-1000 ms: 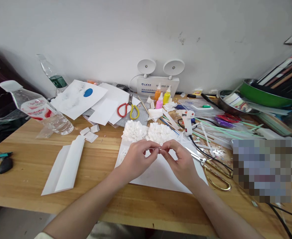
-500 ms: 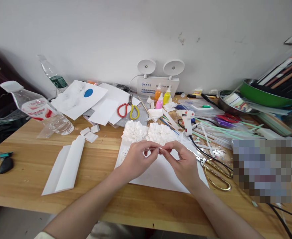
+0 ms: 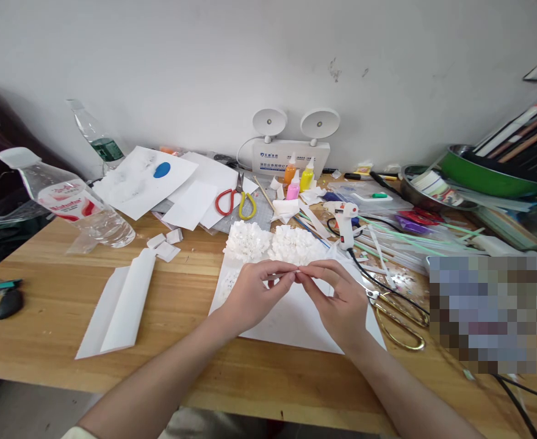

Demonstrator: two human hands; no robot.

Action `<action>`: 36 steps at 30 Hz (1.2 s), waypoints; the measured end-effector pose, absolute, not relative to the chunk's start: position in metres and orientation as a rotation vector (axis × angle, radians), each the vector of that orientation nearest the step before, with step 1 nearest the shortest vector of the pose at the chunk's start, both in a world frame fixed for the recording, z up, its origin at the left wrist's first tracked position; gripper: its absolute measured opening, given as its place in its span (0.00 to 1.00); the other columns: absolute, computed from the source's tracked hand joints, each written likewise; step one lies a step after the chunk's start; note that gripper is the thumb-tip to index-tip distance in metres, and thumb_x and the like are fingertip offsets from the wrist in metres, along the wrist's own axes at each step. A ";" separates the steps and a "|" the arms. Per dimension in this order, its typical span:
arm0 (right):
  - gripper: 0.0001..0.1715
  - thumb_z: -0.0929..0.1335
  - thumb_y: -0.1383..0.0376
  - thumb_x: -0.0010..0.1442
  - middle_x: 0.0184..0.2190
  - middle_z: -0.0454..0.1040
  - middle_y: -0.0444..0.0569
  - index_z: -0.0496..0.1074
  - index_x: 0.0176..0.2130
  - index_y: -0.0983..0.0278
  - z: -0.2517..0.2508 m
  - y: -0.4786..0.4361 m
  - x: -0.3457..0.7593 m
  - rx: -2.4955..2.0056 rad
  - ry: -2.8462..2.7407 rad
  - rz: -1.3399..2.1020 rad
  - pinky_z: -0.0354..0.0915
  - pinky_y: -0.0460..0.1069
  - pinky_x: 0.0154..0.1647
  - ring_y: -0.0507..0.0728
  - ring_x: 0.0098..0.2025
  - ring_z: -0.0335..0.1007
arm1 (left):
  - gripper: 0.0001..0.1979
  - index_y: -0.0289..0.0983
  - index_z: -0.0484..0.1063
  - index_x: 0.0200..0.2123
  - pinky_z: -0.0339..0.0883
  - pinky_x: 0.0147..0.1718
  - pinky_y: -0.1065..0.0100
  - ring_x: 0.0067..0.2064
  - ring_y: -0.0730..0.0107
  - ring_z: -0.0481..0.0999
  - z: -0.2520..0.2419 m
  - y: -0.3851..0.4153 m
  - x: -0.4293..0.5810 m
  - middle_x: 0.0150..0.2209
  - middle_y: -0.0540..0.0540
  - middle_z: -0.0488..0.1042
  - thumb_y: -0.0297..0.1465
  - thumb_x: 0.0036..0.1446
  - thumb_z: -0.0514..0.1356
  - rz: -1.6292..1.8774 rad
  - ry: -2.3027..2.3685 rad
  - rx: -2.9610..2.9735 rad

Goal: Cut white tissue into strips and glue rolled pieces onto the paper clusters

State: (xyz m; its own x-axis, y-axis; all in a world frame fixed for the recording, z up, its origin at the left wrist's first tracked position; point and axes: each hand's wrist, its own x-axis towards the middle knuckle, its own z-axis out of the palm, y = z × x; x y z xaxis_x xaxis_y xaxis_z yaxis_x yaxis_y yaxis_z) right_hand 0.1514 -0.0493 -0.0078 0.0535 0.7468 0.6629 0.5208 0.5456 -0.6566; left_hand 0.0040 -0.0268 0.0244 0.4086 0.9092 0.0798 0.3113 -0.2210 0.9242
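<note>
My left hand [image 3: 257, 296] and my right hand [image 3: 339, 299] meet fingertip to fingertip above a white sheet of paper [image 3: 291, 332]. Between them they pinch a small white strip [image 3: 276, 276] that looks like paper; fingers cover most of it. Just beyond my fingers, two clumps of crumpled white bits, one on the left [image 3: 247, 241] and one on the right [image 3: 295, 242], sit at the sheet's far end. Gold-handled scissors [image 3: 401, 320] lie to the right of my right hand, beside the sheet.
A white glue gun [image 3: 345, 222] stands behind my right hand, its black cord trailing right. Red-and-yellow-handled scissors [image 3: 236, 201] lie on papers at the back. Folded paper [image 3: 126, 311] and a water bottle [image 3: 74, 204] are on the left. Small paint bottles [image 3: 306, 177] stand near the wall.
Both hands stay joined at the white strip. My fingertips have shifted very slightly, and the right fingers lie a little flatter over it.
</note>
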 end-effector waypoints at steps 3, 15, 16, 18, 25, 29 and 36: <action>0.07 0.66 0.72 0.54 0.29 0.70 0.46 0.70 0.33 0.61 -0.008 -0.049 0.153 -1.116 -1.609 0.277 0.64 0.50 0.33 0.54 0.32 0.67 | 0.09 0.37 0.74 0.34 0.64 0.33 0.71 0.35 0.70 0.74 0.026 -0.026 0.004 0.33 0.47 0.78 0.30 0.54 0.54 0.823 1.071 1.720; 0.05 0.60 0.66 0.61 0.28 0.64 0.44 0.62 0.33 0.61 -0.010 -0.046 0.153 -1.090 -1.621 0.830 0.61 0.47 0.34 0.52 0.32 0.62 | 0.07 0.37 0.72 0.32 0.62 0.27 0.73 0.30 0.74 0.70 0.021 -0.025 0.004 0.29 0.50 0.75 0.29 0.55 0.53 0.882 1.148 2.030; 0.05 0.60 0.65 0.61 0.28 0.64 0.44 0.62 0.32 0.62 -0.010 -0.046 0.153 -1.098 -1.623 0.820 0.61 0.48 0.34 0.52 0.32 0.62 | 0.07 0.37 0.72 0.32 0.62 0.28 0.73 0.30 0.74 0.70 0.021 -0.026 0.004 0.30 0.49 0.75 0.29 0.55 0.53 0.884 1.148 2.045; 0.05 0.60 0.66 0.61 0.28 0.64 0.44 0.62 0.33 0.62 -0.010 -0.046 0.153 -1.111 -1.626 0.786 0.61 0.48 0.34 0.52 0.32 0.61 | 0.08 0.37 0.72 0.33 0.63 0.28 0.72 0.30 0.73 0.70 0.020 -0.026 0.005 0.30 0.49 0.75 0.28 0.55 0.53 0.892 1.144 2.060; 0.03 0.62 0.67 0.59 0.30 0.63 0.46 0.64 0.32 0.61 -0.008 -0.045 0.154 -1.126 -1.646 0.611 0.61 0.50 0.36 0.53 0.34 0.62 | 0.10 0.37 0.73 0.36 0.64 0.29 0.71 0.29 0.72 0.70 0.018 -0.028 0.006 0.29 0.48 0.76 0.27 0.55 0.53 0.927 1.135 2.028; 0.04 0.63 0.68 0.59 0.30 0.64 0.45 0.65 0.32 0.61 -0.007 -0.046 0.154 -1.151 -1.667 0.569 0.61 0.50 0.36 0.53 0.34 0.62 | 0.09 0.37 0.73 0.35 0.64 0.29 0.71 0.30 0.72 0.71 0.019 -0.028 0.006 0.30 0.47 0.76 0.28 0.55 0.54 0.924 1.183 2.014; 0.04 0.63 0.70 0.58 0.29 0.64 0.45 0.64 0.32 0.61 -0.006 -0.045 0.153 -1.134 -1.700 0.514 0.62 0.49 0.35 0.53 0.33 0.63 | 0.09 0.36 0.73 0.34 0.64 0.31 0.69 0.30 0.71 0.70 0.017 -0.028 0.006 0.29 0.48 0.75 0.27 0.55 0.53 0.955 1.178 2.112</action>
